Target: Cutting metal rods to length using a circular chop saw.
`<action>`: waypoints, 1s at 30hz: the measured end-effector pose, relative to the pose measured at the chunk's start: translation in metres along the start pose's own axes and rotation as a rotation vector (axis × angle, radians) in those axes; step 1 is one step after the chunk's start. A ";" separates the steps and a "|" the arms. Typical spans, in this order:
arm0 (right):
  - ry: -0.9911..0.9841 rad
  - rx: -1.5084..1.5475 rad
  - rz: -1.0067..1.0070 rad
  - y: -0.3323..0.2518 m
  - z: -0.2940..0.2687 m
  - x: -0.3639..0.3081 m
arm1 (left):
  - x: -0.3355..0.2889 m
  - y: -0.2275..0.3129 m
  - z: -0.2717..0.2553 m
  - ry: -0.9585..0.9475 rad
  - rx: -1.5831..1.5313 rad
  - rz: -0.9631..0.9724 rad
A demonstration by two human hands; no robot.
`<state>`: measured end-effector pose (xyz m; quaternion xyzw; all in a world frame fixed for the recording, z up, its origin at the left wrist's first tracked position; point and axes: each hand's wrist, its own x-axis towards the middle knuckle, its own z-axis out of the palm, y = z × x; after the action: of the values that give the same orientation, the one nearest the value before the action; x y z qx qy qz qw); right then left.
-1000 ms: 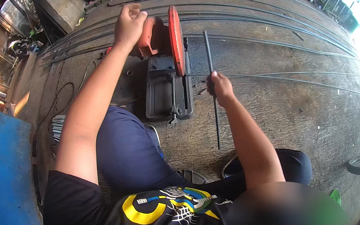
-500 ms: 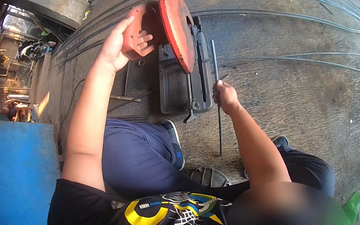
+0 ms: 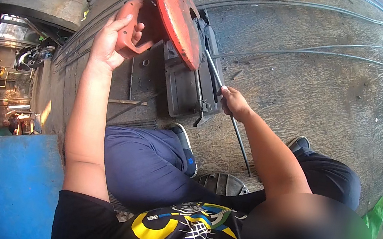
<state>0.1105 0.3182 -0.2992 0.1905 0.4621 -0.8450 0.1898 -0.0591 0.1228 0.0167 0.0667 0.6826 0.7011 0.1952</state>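
My left hand point(image 3: 108, 45) is wrapped round the red handle point(image 3: 128, 50) of a cut-off saw. The saw's round red guard point(image 3: 173, 9) is tilted above its dark metal base point(image 3: 173, 97). A clamp screw point(image 3: 198, 90) runs along that base. In my closed right hand point(image 3: 235, 102) is a thin metal rod point(image 3: 242, 151). The rod slants from near my right foot up to the saw, its far end over the base beside the guard. Whether that end touches the clamp or the blade, I cannot tell.
Several long metal rods point(image 3: 322, 53) lie across the rough floor beyond the saw and to its right. A blue panel point(image 3: 8, 170) fills the lower left. Between my feet is a round ribbed dark object point(image 3: 221, 184). Something green point(image 3: 375, 218) lies at right, and a small ring point(image 3: 146, 63) left of the base.
The rod has tilted, its far end moving left onto the saw base and its near end swinging right. My right hand has shifted slightly left. My left hand still grips the handle.
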 end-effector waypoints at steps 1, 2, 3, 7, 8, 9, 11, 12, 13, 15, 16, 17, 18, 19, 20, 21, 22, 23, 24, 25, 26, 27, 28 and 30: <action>0.036 -0.092 -0.015 -0.001 0.001 -0.001 | 0.001 0.001 0.000 0.000 -0.011 -0.009; 0.071 -0.185 -0.030 -0.002 0.002 -0.001 | 0.003 0.002 0.001 0.001 -0.023 -0.018; 0.069 -0.187 -0.030 0.001 0.003 0.004 | 0.005 0.003 0.001 0.028 -0.037 -0.024; 0.249 -0.469 -0.178 -0.001 0.008 0.012 | 0.013 0.008 -0.001 0.029 -0.025 -0.081; 0.231 -0.455 -0.153 -0.006 0.014 0.010 | 0.013 0.009 -0.003 0.050 -0.014 -0.075; 0.226 -0.452 -0.154 -0.005 0.017 0.011 | 0.013 0.010 -0.005 0.070 -0.002 -0.069; 0.187 -0.382 -0.105 -0.005 0.016 0.010 | 0.015 0.009 -0.008 0.053 0.004 -0.069; 0.191 -0.380 -0.105 -0.005 0.014 0.010 | 0.017 0.009 -0.008 0.039 0.008 -0.070; 0.146 -0.255 -0.064 -0.006 0.014 0.007 | 0.016 0.009 -0.007 0.039 0.009 -0.072; 0.101 -0.130 -0.021 -0.007 0.014 0.002 | 0.013 0.009 -0.003 0.052 0.018 -0.051; 0.091 -0.100 -0.008 -0.010 0.014 -0.001 | 0.013 0.009 -0.004 0.052 0.018 -0.049; 0.080 -0.071 0.005 -0.013 0.014 -0.003 | 0.012 0.008 -0.004 0.066 0.048 -0.036; 0.079 -0.072 0.003 -0.013 0.013 -0.004 | 0.012 0.008 -0.005 0.081 0.078 -0.023; 0.079 -0.065 0.007 -0.014 0.010 -0.004 | 0.011 0.007 -0.004 0.080 0.077 -0.020; 0.078 -0.059 0.011 -0.014 0.008 -0.005 | 0.010 0.007 -0.003 0.063 0.087 -0.007; 0.078 -0.061 0.008 -0.015 0.007 -0.004 | 0.010 0.006 -0.002 0.047 0.098 0.006; 0.092 -0.093 0.010 -0.014 0.006 -0.004 | 0.009 0.006 -0.002 0.047 0.097 0.007; 0.106 -0.126 0.012 -0.013 0.006 -0.005 | 0.008 0.006 -0.002 0.046 0.099 0.010; 0.105 -0.126 0.012 -0.012 0.005 -0.004 | 0.007 0.007 -0.003 0.047 0.101 0.012; 0.115 -0.146 0.008 -0.011 0.002 -0.003 | 0.007 0.006 -0.002 0.045 0.100 0.011; 0.124 -0.166 0.004 -0.008 -0.001 -0.001 | 0.007 0.006 -0.001 0.039 0.096 0.016; 0.127 -0.165 0.005 -0.006 -0.002 0.001 | 0.007 0.006 0.000 0.032 0.092 0.021; 0.145 -0.210 -0.028 -0.004 -0.003 0.003 | 0.007 0.005 0.001 0.028 0.090 0.019; 0.169 -0.253 -0.060 0.000 -0.007 0.006 | 0.006 0.004 0.003 0.060 0.086 0.022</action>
<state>0.1066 0.3231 -0.3061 0.2216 0.5848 -0.7663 0.1475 -0.0641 0.1273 0.0195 0.0615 0.7168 0.6749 0.1640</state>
